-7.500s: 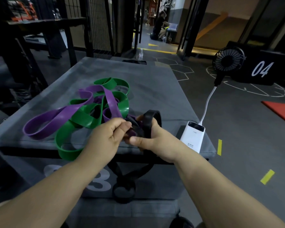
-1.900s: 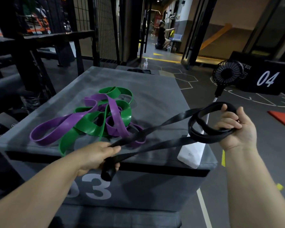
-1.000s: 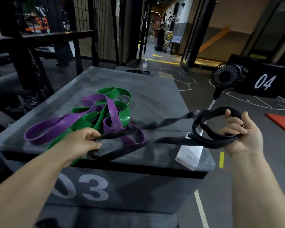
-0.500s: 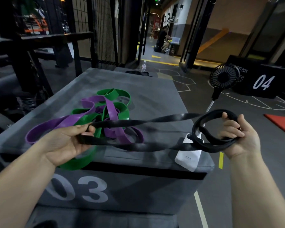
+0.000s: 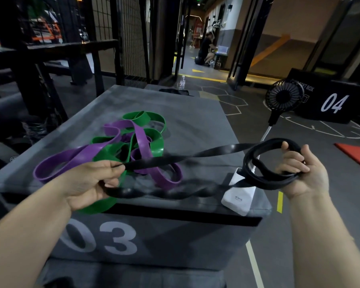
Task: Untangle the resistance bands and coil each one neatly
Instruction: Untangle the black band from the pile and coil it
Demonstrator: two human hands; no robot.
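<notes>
Left hand [image 5: 92,181]: clamped on the free end of the black band, thumb pinching it against the fingers, just above the near edge of the box
Purple band [image 5: 71,159]: on the box top, threaded through the green one, not yet sorted
Green band [image 5: 154,142]: same heap, one loop reaching the near edge beneath the left hand
Black band [image 5: 195,157]: clear of the heap, strung in the air between the two hands; upper strand flat, lower strand blurred and apparently twisted
Step in hand: winding the black band; I would roll the twists out of the lower strand first, keep light tension, match each new turn to the coil, and hold the run above the heap so it cannot snag
Box [image 5: 175,104]: grey, padded, front reads "03"
Power bank [image 5: 240,196]: white, at the near right corner; print too small to read
Right hand [image 5: 306,175]: well apart from the left, fingers curled through several wound turns
Fan [image 5: 284,98]: black, behind the coil
Far box [image 5: 333,102]: reads "04"; above it "…FT BOX", partly hidden
</notes>
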